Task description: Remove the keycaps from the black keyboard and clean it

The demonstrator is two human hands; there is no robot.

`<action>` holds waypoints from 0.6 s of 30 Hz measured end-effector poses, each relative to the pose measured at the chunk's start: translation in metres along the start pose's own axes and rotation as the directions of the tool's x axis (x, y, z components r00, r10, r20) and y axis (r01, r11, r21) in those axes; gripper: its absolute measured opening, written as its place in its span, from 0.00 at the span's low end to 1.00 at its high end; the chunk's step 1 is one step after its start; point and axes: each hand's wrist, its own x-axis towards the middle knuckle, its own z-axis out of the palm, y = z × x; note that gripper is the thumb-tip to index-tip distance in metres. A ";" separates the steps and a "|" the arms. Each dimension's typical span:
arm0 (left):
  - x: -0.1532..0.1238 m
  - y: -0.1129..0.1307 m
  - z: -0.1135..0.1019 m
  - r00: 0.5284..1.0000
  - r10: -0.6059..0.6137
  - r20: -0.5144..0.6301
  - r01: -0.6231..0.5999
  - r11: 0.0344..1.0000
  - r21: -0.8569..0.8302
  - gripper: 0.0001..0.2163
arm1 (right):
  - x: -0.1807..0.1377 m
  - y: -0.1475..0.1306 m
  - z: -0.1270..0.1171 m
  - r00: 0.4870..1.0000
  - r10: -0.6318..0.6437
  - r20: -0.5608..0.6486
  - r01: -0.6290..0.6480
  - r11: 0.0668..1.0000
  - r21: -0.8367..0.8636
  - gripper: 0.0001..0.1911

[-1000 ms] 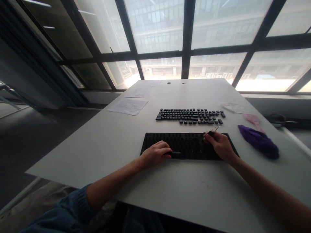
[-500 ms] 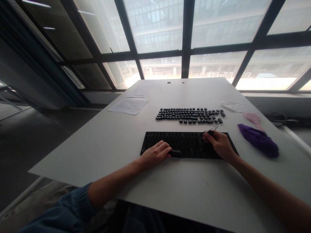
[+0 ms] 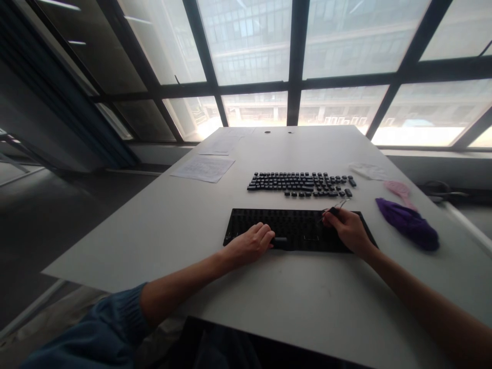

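A black keyboard base (image 3: pixel 292 225) with its keycaps removed lies on the white table (image 3: pixel 315 307) in front of me. My left hand (image 3: pixel 249 243) rests on its front left part, fingers curled around a long black keycap (image 3: pixel 280 241). My right hand (image 3: pixel 346 228) sits on the keyboard's right end, closed on a thin wire keycap puller (image 3: pixel 335 207) that points up and away. Rows of loose black keycaps (image 3: pixel 302 183) lie on the table just beyond the keyboard.
A purple cloth (image 3: pixel 408 223) and a pink brush (image 3: pixel 400 190) lie to the right, with a clear plastic bag (image 3: pixel 367 170) behind them. Sheets of paper (image 3: pixel 203 168) lie at the far left. Large windows stand behind the table; the floor drops off to the left.
My left hand has shifted slightly right along the keyboard's front edge with the long keycap. My right hand keeps its place with the puller.
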 end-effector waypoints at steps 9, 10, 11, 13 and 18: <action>-0.005 0.000 0.004 0.983 -0.184 -0.014 0.179 0.969 -0.169 0.07 | -0.001 -0.002 0.001 1.000 0.003 -0.001 -0.003 1.000 0.005 0.19; -0.005 0.000 0.003 0.980 -0.200 -0.012 0.195 0.965 -0.174 0.07 | -0.001 -0.001 0.001 1.000 0.002 0.005 -0.002 1.000 0.009 0.18; -0.005 0.000 0.002 0.977 -0.213 -0.012 0.207 0.962 -0.179 0.07 | 0.000 -0.001 0.001 1.000 0.001 0.009 -0.001 1.000 0.014 0.18; -0.005 0.000 0.002 0.970 -0.243 -0.015 0.235 0.949 -0.211 0.07 | 0.000 0.000 0.001 1.000 -0.002 0.014 0.002 1.000 0.021 0.18; -0.003 -0.002 0.003 0.935 -0.353 -0.019 0.324 0.876 -0.359 0.07 | -0.002 -0.001 0.002 1.000 -0.021 0.021 0.021 1.000 0.008 0.18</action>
